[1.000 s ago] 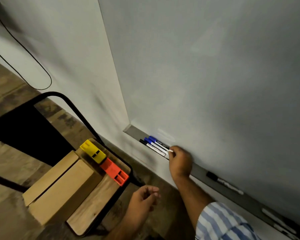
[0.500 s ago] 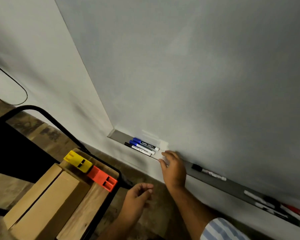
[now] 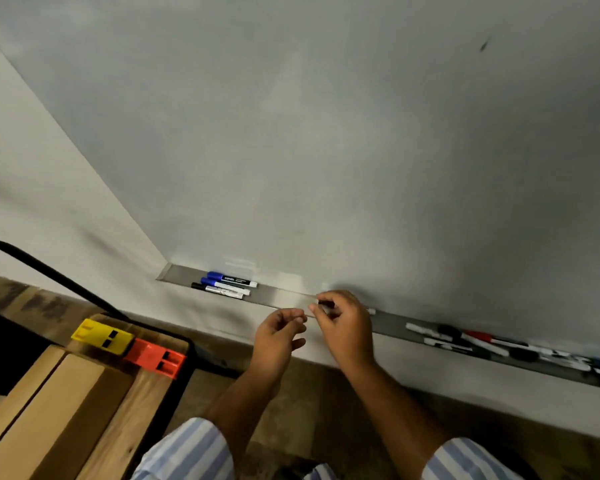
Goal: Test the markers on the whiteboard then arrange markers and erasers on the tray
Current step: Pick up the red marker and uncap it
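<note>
The whiteboard (image 3: 326, 133) fills the upper view, and a grey metal tray (image 3: 288, 297) runs along its lower edge. My right hand (image 3: 343, 327) grips a black-capped marker (image 3: 325, 302) just above the tray; the marker's white end pokes out behind the hand. My left hand (image 3: 281, 336) hovers beside it with fingers loosely curled and nothing seen in it. Three markers (image 3: 226, 285), two blue-capped and one black, lie side by side at the tray's left end. Several mixed markers (image 3: 499, 344) are heaped at the right. A yellow eraser (image 3: 101, 336) and an orange eraser (image 3: 155, 358) sit on the wooden table.
The wooden table (image 3: 132, 410) at lower left has a black tube frame (image 3: 49, 271) and carries light wooden boxes (image 3: 42, 410). A small dark mark (image 3: 485, 46) shows on the board's upper right. Brown floor lies below the wall.
My right hand left the three markers at the tray's left end, moved right along the tray and picked up the black marker. My left hand rose beside it. The view shifted right and up.
</note>
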